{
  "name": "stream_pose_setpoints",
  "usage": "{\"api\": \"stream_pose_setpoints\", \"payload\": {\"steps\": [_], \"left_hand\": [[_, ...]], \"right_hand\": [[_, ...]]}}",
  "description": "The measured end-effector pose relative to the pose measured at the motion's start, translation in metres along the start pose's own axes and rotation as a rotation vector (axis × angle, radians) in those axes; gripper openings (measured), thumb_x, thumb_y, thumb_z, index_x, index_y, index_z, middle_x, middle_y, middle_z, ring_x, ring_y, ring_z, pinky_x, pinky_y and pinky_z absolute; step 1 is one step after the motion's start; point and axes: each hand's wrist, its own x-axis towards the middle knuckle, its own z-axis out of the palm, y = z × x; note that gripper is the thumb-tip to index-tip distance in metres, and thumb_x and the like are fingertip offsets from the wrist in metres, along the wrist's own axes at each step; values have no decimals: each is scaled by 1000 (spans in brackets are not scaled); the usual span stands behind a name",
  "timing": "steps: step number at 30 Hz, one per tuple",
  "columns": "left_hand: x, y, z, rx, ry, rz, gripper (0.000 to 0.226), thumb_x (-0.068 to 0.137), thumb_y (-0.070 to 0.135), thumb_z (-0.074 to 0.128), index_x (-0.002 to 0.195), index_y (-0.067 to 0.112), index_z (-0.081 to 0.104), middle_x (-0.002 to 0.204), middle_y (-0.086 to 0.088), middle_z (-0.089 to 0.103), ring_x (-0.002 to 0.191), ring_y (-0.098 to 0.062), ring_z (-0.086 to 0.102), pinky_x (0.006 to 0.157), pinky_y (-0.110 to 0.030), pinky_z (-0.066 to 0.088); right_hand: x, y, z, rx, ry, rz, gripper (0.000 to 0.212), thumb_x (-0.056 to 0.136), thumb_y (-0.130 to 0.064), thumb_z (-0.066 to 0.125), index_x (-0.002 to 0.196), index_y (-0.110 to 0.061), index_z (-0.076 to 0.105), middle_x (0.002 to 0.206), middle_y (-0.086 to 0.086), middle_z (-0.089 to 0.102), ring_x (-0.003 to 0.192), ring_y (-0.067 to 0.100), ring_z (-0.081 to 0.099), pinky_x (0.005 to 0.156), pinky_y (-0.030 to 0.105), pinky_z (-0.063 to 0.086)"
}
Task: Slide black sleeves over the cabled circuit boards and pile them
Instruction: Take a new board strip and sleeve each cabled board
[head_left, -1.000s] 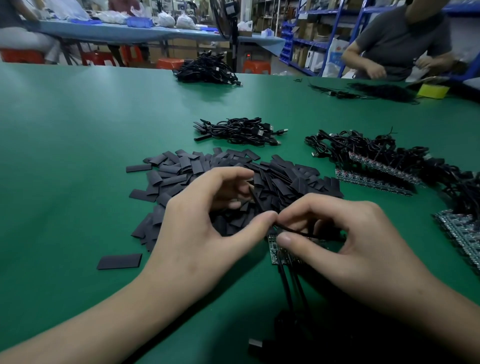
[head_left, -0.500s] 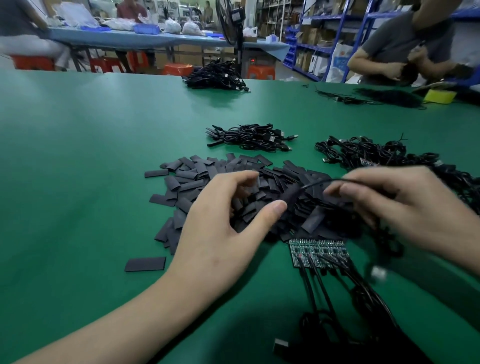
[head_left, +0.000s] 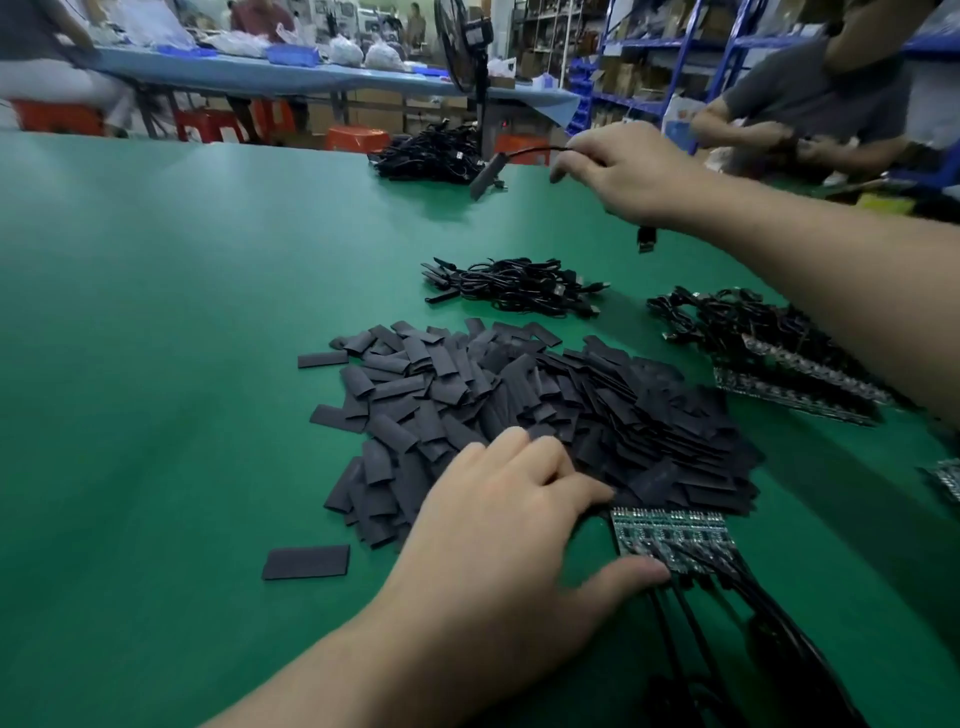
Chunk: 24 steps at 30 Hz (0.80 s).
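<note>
Soft overhead light, motion-blurred hands, wide-angle bending at edges.

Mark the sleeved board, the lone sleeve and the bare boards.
sleeved board (head_left: 487, 175), head view, middle of its sleeve.
lone sleeve (head_left: 306, 562), head view, its centre.
bare boards (head_left: 670, 535), head view, the middle board.

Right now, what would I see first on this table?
A big heap of black sleeves fills the middle of the green table. Farther back, the right hand pinches a cable with a sleeved board dangling from it. Up front, the left hand touches a row of circuit boards.
</note>
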Motion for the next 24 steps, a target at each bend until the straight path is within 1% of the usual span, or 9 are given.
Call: {"api": "stream_pose_setpoints", "payload": {"steps": [3, 6, 10, 13, 15, 18, 20, 22, 24], "left_hand": [[1, -4, 2, -47, -18, 33, 61, 87, 81, 39, 121, 37, 65, 97, 19, 52, 95, -7, 45, 80, -25, 43], [2, -8, 2, -182, 1, 37, 50, 87, 76, 49, 115, 36, 63, 98, 19, 52, 96, -5, 46, 83, -27, 47], [4, -11, 0, -335, 48, 0, 37, 87, 69, 57, 103, 35, 62, 92, 19, 53, 92, 1, 48, 81, -22, 46], [5, -10, 1, -368, 61, -19, 29, 87, 63, 62, 97, 36, 60, 89, 19, 54, 89, 1, 49, 78, -17, 43], [5, -10, 0, -455, 49, -57, 25, 87, 57, 68, 95, 35, 61, 88, 18, 58, 85, 0, 53, 75, -14, 45], [4, -9, 0, -657, 23, -125, 16, 88, 42, 74, 93, 32, 63, 84, 15, 64, 76, -4, 60, 70, -21, 53], [5, -10, 0, -789, 40, -170, 12, 89, 30, 76, 90, 27, 65, 80, 11, 65, 68, -3, 60, 64, -16, 49], [6, -11, 1, -891, 67, -240, 11, 88, 22, 77, 86, 22, 67, 74, 10, 62, 63, -3, 54, 59, -13, 42], [8, -13, 1, -960, 83, -300, 12, 87, 17, 78, 84, 21, 68, 72, 8, 60, 63, -7, 50, 58, -18, 41]], "right_hand": [[35, -16, 36, -31, -84, -61, 39, 110, -34, 42, 122, -10, 70, 122, 13, 68, 108, 30, 59, 79, 34, 39], [55, -29, 69, -72, -161, -81, 39, 110, -32, 42, 122, -6, 69, 118, 16, 66, 110, 34, 58, 79, 35, 39], [59, -38, 101, -230, -275, -72, 39, 109, -33, 44, 122, -4, 67, 118, 19, 57, 109, 40, 58, 85, 38, 45], [48, -42, 105, -352, -236, -88, 45, 106, -39, 47, 136, -7, 60, 129, 19, 50, 119, 39, 51, 100, 48, 46], [32, -44, 96, -345, -161, -112, 48, 106, -40, 49, 141, -9, 57, 132, 17, 48, 125, 36, 45, 104, 47, 41], [-10, -51, 67, -105, -76, -100, 43, 106, -38, 49, 139, -13, 60, 130, 12, 51, 124, 30, 48, 103, 41, 39], [-53, -58, 46, 108, -63, -87, 35, 106, -36, 50, 127, -16, 69, 120, 6, 58, 113, 23, 55, 94, 33, 41], [-104, -64, 25, 290, -97, -64, 30, 106, -38, 50, 112, -23, 76, 108, -4, 67, 103, 12, 62, 87, 29, 45], [-157, -68, 7, 465, -179, -12, 32, 102, -46, 49, 100, -31, 77, 98, -12, 73, 96, 4, 66, 87, 30, 50]]}}
